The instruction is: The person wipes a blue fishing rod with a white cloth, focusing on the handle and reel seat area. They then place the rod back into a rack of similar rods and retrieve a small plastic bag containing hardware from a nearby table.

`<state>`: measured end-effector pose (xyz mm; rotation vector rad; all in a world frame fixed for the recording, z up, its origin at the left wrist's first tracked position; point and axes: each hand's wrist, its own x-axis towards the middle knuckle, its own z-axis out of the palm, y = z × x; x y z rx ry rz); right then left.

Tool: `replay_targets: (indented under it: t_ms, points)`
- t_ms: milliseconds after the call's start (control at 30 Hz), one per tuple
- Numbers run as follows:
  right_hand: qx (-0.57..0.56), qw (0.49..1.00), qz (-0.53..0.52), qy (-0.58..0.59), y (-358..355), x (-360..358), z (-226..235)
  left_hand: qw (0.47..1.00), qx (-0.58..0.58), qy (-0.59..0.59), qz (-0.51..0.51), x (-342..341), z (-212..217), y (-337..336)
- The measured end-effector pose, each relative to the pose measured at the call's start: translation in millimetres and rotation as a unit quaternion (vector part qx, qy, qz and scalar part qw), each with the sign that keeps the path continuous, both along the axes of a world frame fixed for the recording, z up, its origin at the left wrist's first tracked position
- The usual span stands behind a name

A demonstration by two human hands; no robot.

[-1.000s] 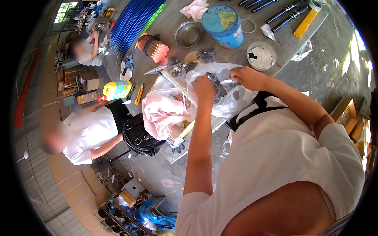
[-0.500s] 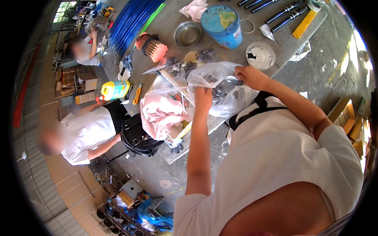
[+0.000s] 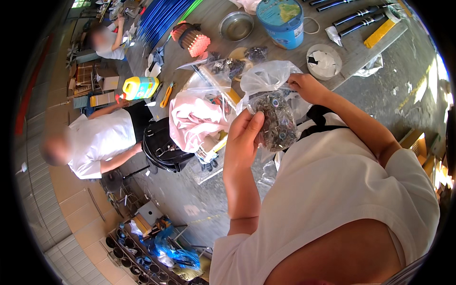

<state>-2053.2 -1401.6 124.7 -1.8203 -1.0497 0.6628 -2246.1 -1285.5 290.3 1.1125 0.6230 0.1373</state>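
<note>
A white short-sleeved shirt, a black strap across the chest, and bare forearms.

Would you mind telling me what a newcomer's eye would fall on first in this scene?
Most striking is the clear plastic bag of small dark metal parts at centre, cupped from below by the left hand while the right hand grips its top. Beyond it, a blue bucket stands on the grey workbench, and a pink cloth lies to the left.

Bright daylight, sharp centre, fisheye-bent dark rim.
</note>
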Motion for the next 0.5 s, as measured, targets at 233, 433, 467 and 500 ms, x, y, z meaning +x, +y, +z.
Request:
replay_targets:
  t_ms: [233,433,467,500]
  points:
    - [-0.012,1.0,0.023,-0.006,1.8,-4.5,-7.0,0.968,-0.194,-0.15,0.044,4.4,20.9,-18.5]
    - [-0.009,0.999,0.032,0.005,1.6,-9.0,-10.6,0.733,-0.528,-0.428,-0.012,21.5,8.8,-10.9]
    - [-0.01,0.999,0.031,0.008,0.4,-8.3,-11.1,0.719,-0.535,-0.442,-0.034,26.1,11.4,-8.9]
    - [-0.006,0.999,0.03,0.006,0.1,-8.3,-11.6,0.704,-0.542,-0.456,-0.055,28.9,15.2,-8.4]
